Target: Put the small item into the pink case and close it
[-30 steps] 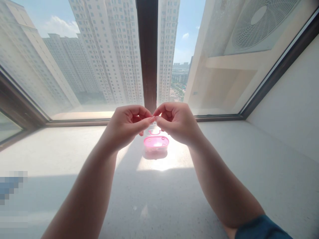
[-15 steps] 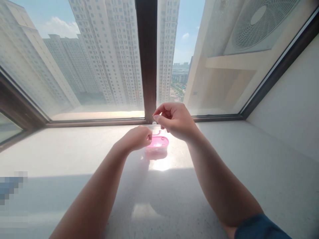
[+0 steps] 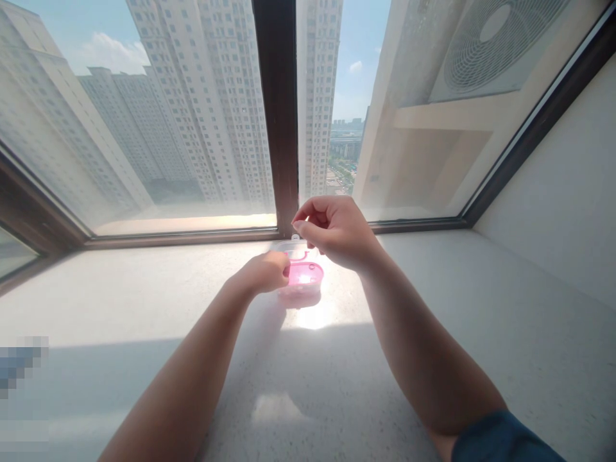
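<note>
Pink translucent plastic box [image 3: 304,276], small and oval, sits on the pale speckled stone sill [image 3: 433,333], just before the dark brown window post [image 3: 274,115]. Its clear lid [image 3: 289,246] seems tipped open toward the post. Left hand [image 3: 264,272] rests at the box's left edge, fingers curled against it, likely steadying it. Right hand [image 3: 337,231] hovers just above the box, thumb and forefinger pinched together; whatever they grip is too small to tell.

box [image 3: 304,277] on sill [image 3: 433,333], window [image 3: 192,128] behind
</note>
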`<act>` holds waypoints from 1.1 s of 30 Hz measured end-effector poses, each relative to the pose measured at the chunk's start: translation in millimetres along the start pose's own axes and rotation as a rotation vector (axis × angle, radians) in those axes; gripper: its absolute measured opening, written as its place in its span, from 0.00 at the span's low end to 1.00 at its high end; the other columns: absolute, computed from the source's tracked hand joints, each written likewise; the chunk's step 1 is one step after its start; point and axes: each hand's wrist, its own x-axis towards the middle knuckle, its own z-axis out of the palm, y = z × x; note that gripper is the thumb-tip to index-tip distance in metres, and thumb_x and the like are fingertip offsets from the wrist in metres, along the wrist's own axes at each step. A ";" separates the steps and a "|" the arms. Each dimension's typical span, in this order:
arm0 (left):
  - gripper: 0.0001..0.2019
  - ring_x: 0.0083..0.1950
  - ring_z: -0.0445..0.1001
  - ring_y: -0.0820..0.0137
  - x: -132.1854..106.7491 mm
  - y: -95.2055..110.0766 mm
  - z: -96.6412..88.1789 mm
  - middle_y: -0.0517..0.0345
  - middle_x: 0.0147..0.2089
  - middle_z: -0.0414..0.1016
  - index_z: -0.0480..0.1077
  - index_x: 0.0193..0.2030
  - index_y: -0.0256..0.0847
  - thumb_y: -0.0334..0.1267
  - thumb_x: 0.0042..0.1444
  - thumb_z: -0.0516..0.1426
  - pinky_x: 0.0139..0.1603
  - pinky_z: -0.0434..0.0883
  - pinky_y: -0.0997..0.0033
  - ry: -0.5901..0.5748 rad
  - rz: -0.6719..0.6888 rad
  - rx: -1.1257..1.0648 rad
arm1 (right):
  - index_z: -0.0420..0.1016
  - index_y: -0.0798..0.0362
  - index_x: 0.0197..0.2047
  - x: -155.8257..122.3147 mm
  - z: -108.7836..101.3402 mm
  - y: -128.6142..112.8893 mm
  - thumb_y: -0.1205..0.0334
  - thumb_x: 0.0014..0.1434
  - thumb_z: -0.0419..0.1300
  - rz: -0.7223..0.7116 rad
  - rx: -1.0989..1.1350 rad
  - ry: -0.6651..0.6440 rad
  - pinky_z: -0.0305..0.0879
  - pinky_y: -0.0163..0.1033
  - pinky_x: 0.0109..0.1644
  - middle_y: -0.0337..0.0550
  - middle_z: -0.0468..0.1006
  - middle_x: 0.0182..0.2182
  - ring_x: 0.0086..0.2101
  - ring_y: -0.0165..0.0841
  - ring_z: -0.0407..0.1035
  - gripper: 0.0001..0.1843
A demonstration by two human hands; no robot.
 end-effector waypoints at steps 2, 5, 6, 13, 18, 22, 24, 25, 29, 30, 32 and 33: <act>0.06 0.26 0.64 0.69 0.0 -0.1 0.0 0.56 0.25 0.69 0.70 0.27 0.40 0.35 0.46 0.52 0.25 0.55 0.68 -0.003 0.002 -0.004 | 0.75 0.58 0.29 -0.1 -0.2 0.0 0.69 0.50 0.56 -0.005 0.000 0.000 0.53 0.33 0.26 0.35 0.64 0.16 0.21 0.26 0.59 0.07; 0.06 0.26 0.64 0.69 -1.0 -0.1 -1.3 0.56 0.26 0.69 0.70 0.27 0.39 0.36 0.46 0.52 0.25 0.55 0.69 -0.019 -0.008 -0.022 | 0.76 0.58 0.29 -0.2 -0.2 0.4 0.69 0.50 0.56 -0.011 0.001 -0.005 0.53 0.33 0.26 0.35 0.65 0.16 0.21 0.26 0.59 0.07; 0.06 0.26 0.64 0.69 -1.6 0.0 -2.1 0.56 0.27 0.70 0.70 0.27 0.39 0.36 0.46 0.52 0.25 0.56 0.69 -0.026 -0.011 -0.032 | 0.76 0.58 0.29 -0.2 -0.1 0.6 0.69 0.49 0.56 -0.012 0.000 -0.004 0.53 0.33 0.26 0.35 0.65 0.16 0.21 0.26 0.59 0.07; 0.06 0.29 0.68 0.69 -3.6 1.4 -6.7 0.55 0.30 0.73 0.71 0.28 0.40 0.35 0.44 0.53 0.26 0.59 0.70 -0.050 0.001 -0.072 | 0.76 0.58 0.29 0.0 0.5 1.0 0.70 0.49 0.55 -0.009 0.006 -0.005 0.52 0.33 0.25 0.34 0.64 0.16 0.20 0.26 0.59 0.07; 0.06 0.30 0.69 0.68 -1.8 0.3 -5.0 0.54 0.30 0.73 0.71 0.28 0.39 0.35 0.44 0.53 0.27 0.60 0.70 -0.047 0.002 -0.074 | 0.76 0.57 0.29 -0.1 0.2 0.5 0.70 0.49 0.55 -0.012 0.008 -0.002 0.52 0.33 0.26 0.34 0.64 0.16 0.21 0.26 0.59 0.08; 0.07 0.29 0.69 0.68 -1.6 -1.1 -4.0 0.54 0.31 0.73 0.72 0.29 0.40 0.35 0.44 0.53 0.27 0.60 0.70 -0.033 0.009 -0.062 | 0.76 0.58 0.29 -0.3 0.3 0.1 0.70 0.49 0.55 -0.016 0.006 0.002 0.53 0.33 0.26 0.35 0.64 0.16 0.20 0.26 0.59 0.08; 0.07 0.29 0.68 0.68 -1.8 -1.2 -4.1 0.54 0.30 0.72 0.72 0.29 0.40 0.35 0.44 0.52 0.26 0.59 0.70 -0.032 0.008 -0.050 | 0.76 0.58 0.29 -0.3 0.2 -0.3 0.70 0.49 0.55 -0.012 0.004 -0.001 0.52 0.33 0.25 0.35 0.64 0.16 0.20 0.26 0.59 0.08; 0.07 0.28 0.68 0.68 -2.0 -1.0 -4.2 0.55 0.29 0.72 0.71 0.28 0.40 0.35 0.44 0.52 0.26 0.59 0.70 -0.034 0.006 -0.044 | 0.76 0.58 0.29 -0.3 0.2 -0.5 0.70 0.49 0.55 -0.011 0.003 -0.001 0.52 0.33 0.25 0.35 0.64 0.16 0.20 0.26 0.59 0.08; 0.07 0.27 0.66 0.69 -3.0 0.3 -5.7 0.56 0.28 0.71 0.71 0.27 0.40 0.35 0.44 0.53 0.25 0.58 0.70 -0.037 0.005 -0.038 | 0.76 0.58 0.29 -0.4 -0.2 -1.2 0.70 0.49 0.55 -0.012 0.008 -0.002 0.52 0.33 0.25 0.35 0.64 0.16 0.20 0.26 0.59 0.07; 0.07 0.27 0.66 0.69 -3.3 0.7 -6.2 0.56 0.28 0.71 0.71 0.28 0.40 0.35 0.43 0.53 0.25 0.58 0.70 -0.035 0.006 -0.038 | 0.76 0.58 0.29 -0.4 -0.2 -1.3 0.70 0.49 0.55 -0.013 0.011 -0.003 0.52 0.33 0.25 0.35 0.64 0.16 0.20 0.26 0.59 0.07; 0.07 0.27 0.66 0.69 -4.0 1.3 -7.1 0.55 0.29 0.72 0.71 0.28 0.40 0.35 0.44 0.53 0.25 0.58 0.71 -0.028 0.007 -0.039 | 0.76 0.58 0.29 -0.5 -0.2 -1.3 0.69 0.49 0.55 -0.014 0.014 -0.002 0.52 0.33 0.25 0.35 0.64 0.15 0.20 0.26 0.59 0.07; 0.07 0.27 0.66 0.70 -4.3 1.5 -7.4 0.55 0.29 0.72 0.72 0.28 0.40 0.35 0.44 0.53 0.25 0.58 0.71 -0.023 0.006 -0.039 | 0.76 0.58 0.29 -0.5 -0.2 -1.3 0.69 0.49 0.55 -0.014 0.014 -0.002 0.52 0.33 0.25 0.35 0.64 0.15 0.20 0.26 0.59 0.07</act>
